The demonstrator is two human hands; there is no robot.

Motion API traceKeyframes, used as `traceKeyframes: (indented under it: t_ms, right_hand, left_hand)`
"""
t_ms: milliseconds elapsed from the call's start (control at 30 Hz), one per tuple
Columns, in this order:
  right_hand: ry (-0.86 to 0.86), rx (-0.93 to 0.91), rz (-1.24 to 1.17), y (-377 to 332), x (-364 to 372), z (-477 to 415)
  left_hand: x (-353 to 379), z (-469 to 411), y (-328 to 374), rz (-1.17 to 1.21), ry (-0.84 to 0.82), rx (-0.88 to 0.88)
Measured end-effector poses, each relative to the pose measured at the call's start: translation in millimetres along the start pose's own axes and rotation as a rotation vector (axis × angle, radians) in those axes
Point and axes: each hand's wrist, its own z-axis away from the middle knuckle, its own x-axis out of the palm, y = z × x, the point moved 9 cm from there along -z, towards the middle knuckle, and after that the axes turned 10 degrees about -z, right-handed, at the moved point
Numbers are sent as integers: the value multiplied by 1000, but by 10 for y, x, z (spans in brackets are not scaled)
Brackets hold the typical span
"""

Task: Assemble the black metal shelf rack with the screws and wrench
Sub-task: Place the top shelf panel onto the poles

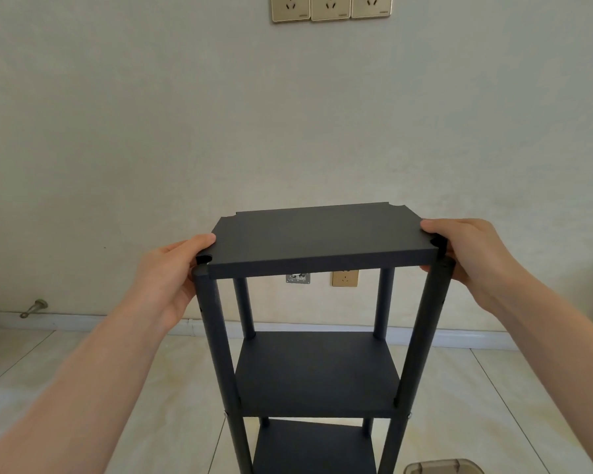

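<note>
Top shelf (317, 236) sits on the rack's posts.
Left hand (172, 271) and right hand (473, 249) grip its two end edges, thumbs on top.

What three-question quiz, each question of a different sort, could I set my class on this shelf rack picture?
1. True or false: the left hand and the right hand both hold the top shelf.
2. How many lower shelves show beneath it? A one, B two, C four.
3. Fill in: the row of wall sockets at the top of the picture numbers ___.
Key: 1 true; 2 B; 3 three.
</note>
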Motion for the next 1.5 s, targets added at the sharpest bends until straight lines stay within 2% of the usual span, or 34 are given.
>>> traceKeyframes:
  t_ms: [267,567,800,967,1067,1367,1500]
  right_hand:
    - [-36,-28,-94,-34,28,-7]
    - [-81,12,-38,58,65,-45]
    - [-147,207,33,129,-27,-165]
    - [-165,238,358,64,82,-468]
    - [-206,285,442,47,224,-644]
    - [-193,562,363,178,465,-859]
    - [-222,618,354,195,423,-911]
  left_hand:
    - [4,-29,23,6,11,-15]
    - [-27,-48,51,6,35,-20]
    - [-28,-57,57,-6,-13,-29]
    - [-22,-95,54,-32,-78,-11]
    - [-17,-123,42,-25,-89,-16]
    - [105,-125,-55,77,-188,-99]
    - [159,-100,-74,141,-197,-118]
